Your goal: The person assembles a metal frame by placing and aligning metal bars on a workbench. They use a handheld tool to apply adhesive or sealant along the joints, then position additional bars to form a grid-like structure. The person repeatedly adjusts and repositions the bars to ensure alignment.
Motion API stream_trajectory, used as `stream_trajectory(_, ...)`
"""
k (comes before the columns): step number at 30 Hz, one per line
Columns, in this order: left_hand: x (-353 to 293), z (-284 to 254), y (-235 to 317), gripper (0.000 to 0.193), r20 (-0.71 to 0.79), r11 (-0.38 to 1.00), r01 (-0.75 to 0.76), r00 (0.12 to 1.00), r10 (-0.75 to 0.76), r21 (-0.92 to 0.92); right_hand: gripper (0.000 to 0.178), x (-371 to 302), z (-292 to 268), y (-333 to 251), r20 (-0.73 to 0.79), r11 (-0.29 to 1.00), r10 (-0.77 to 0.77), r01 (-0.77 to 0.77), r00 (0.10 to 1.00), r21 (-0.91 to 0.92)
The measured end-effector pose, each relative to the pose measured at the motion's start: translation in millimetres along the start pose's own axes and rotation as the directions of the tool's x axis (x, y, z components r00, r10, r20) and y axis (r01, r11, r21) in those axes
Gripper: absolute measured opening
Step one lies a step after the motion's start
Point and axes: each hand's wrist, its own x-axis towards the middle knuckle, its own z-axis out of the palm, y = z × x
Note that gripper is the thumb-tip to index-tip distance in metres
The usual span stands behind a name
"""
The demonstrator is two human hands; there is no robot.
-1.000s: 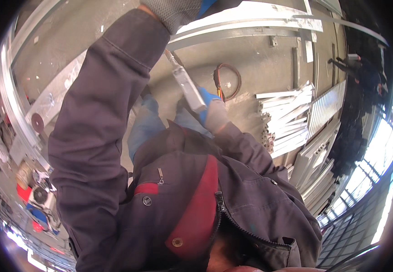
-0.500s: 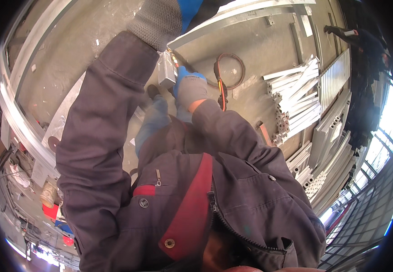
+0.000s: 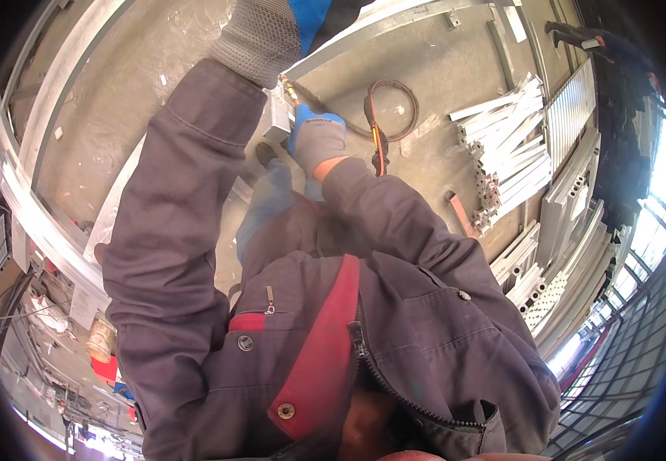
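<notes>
My left hand is raised close at the top, in a grey knit glove with blue coating. The upper edge cuts off its fingers; a dark shape beside the blue part is too close to make out. Below and beyond it, my right hand, in a grey and blue glove, is closed round a slim torch-like tool with a brass-coloured front end. Its grip is mostly hidden by the fingers. Right beside this hand is a silver square metal tube, its end facing me.
A black and orange cable lies looped on the floor ahead. Stacked metal profiles lie at the right, more tubes behind them. A long metal beam curves along the left. Another person in dark clothes is at the far right.
The view has shifted slightly. My left hand sits a little farther left and higher in the picture; my right hand keeps its grip on the tool beside the tube.
</notes>
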Motion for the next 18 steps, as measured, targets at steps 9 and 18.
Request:
stream_trajectory(9, -1.0, 0.9, -3.0, 0.018, -0.023, 0.997, 0.030, 0.999, -0.032, -0.075, 0.032, 3.4, -2.9, -2.2, 0.037, 1.000, 0.019, -0.018, 0.999, -0.015)
stream_trajectory(18, -2.4, 2.4, 4.4, 0.018, -0.047, 0.999, 0.048, 0.998, -0.048, 0.005, 0.057, 5.2, -12.9, -10.3, 0.147, 0.997, 0.072, -0.070, 0.987, -0.018)
